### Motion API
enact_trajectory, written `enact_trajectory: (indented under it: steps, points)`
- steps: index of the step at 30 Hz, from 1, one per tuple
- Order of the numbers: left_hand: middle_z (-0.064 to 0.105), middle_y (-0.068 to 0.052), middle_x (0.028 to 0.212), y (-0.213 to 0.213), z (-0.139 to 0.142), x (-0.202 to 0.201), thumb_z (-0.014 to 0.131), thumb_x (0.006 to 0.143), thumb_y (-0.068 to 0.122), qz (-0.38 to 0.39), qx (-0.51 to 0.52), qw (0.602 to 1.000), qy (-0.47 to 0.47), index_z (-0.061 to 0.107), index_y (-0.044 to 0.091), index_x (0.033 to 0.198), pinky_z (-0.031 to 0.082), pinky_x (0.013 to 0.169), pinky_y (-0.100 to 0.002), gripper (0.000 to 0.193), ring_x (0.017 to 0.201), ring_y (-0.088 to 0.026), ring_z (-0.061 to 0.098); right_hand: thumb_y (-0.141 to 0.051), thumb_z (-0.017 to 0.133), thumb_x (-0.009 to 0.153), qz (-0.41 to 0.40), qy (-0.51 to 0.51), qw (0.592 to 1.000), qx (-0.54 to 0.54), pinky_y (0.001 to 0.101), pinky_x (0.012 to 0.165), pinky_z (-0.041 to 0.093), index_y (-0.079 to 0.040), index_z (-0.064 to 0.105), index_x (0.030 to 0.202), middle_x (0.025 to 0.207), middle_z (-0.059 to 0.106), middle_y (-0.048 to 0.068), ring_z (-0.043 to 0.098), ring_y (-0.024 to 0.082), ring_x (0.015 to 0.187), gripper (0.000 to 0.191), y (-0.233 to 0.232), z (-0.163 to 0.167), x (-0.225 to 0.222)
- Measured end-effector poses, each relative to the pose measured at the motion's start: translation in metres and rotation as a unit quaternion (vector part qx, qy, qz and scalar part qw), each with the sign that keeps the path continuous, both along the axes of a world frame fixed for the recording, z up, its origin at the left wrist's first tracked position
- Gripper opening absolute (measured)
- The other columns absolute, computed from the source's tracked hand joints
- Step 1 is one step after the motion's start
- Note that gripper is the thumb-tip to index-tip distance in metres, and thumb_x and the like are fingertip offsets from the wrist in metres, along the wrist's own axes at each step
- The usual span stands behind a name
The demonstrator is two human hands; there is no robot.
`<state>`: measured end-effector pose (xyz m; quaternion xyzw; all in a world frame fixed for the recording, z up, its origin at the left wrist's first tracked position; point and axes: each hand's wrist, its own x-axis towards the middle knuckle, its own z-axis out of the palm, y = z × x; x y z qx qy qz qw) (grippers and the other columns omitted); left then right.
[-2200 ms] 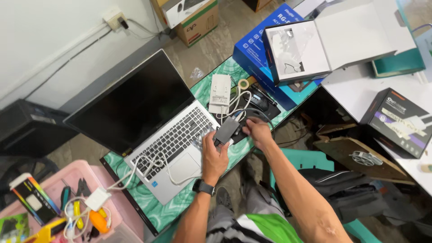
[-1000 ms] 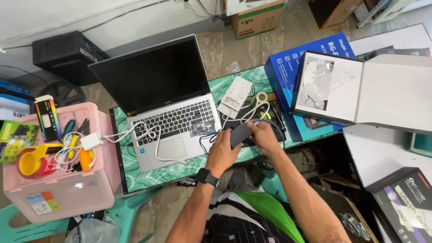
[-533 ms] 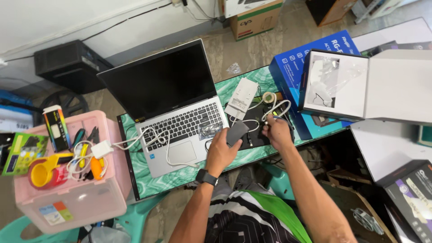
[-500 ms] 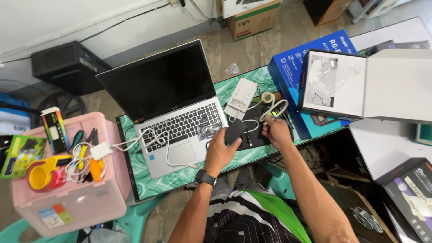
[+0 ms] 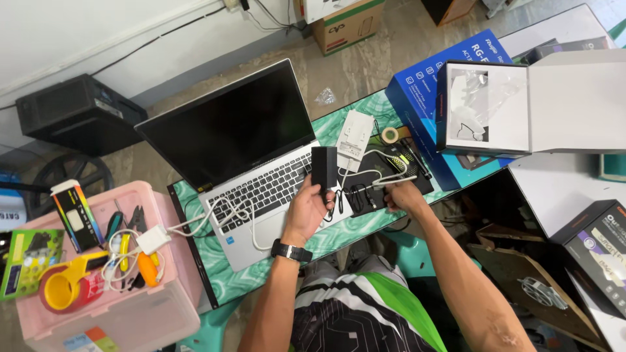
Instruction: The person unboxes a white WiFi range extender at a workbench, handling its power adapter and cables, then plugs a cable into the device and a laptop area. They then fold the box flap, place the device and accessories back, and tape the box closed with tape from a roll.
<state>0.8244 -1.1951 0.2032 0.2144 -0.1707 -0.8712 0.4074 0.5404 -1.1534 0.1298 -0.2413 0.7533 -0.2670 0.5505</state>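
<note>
My left hand point(image 5: 309, 207) grips a small black box-shaped device point(image 5: 324, 167) and holds it upright over the right edge of an open silver laptop point(image 5: 251, 156) with a dark screen. My right hand point(image 5: 402, 194) pinches a white cable point(image 5: 381, 177) that runs from the device across a black mat point(image 5: 385, 186) on the green patterned table point(image 5: 326, 242). A black watch point(image 5: 287, 251) sits on my left wrist.
A white flat device point(image 5: 355, 135) and a tape roll point(image 5: 390, 135) lie behind the mat. A blue box point(image 5: 424, 98) and an open white box point(image 5: 515, 104) stand at the right. A pink bin point(image 5: 117, 293) with tools and a white charger point(image 5: 154, 239) sits at the left.
The black device has been raised upright in my left hand. My right hand has slid right along the white cable, away from the device. The camera view has shifted slightly.
</note>
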Motion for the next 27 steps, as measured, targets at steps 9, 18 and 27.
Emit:
enact_trajectory:
  steps: [9,18,27]
  points:
    - [0.059,-0.002,0.107,-0.019,-0.014,0.005,0.057,0.103,0.006,-0.016,-0.022,0.997,-0.068,0.05,0.003,0.139,0.047,0.074,-0.027,0.037,0.087,-0.013,0.055,-0.034,0.061,0.101,0.17,0.074,0.978,0.094,0.0352,0.052,0.051,0.003,0.063,0.069,0.064,0.062,0.012,0.063,0.023,0.055,0.049,0.013,-0.004,0.01]
    - [0.071,-0.002,0.09,-0.004,-0.031,-0.033,0.062,0.096,0.013,-0.105,-0.061,0.954,-0.274,0.051,0.008,0.142,0.044,0.06,-0.022,0.047,0.069,-0.007,0.054,-0.036,0.053,0.093,-0.159,-0.384,0.875,-0.247,0.0342,0.093,0.057,-0.011,0.056,0.128,0.116,0.071,0.006,0.071,0.018,0.106,0.044,-0.002,0.063,0.06]
    - [0.067,-0.011,0.07,0.002,-0.013,-0.082,0.052,0.101,0.034,-0.134,-0.221,0.822,-0.508,0.072,-0.001,0.093,0.046,0.06,-0.039,0.041,0.064,-0.023,0.062,-0.028,0.061,0.102,-0.446,-0.334,0.782,-0.28,0.0424,0.062,0.058,-0.003,0.052,0.103,0.084,0.064,0.013,0.066,0.026,0.07,0.026,-0.034,0.074,0.085]
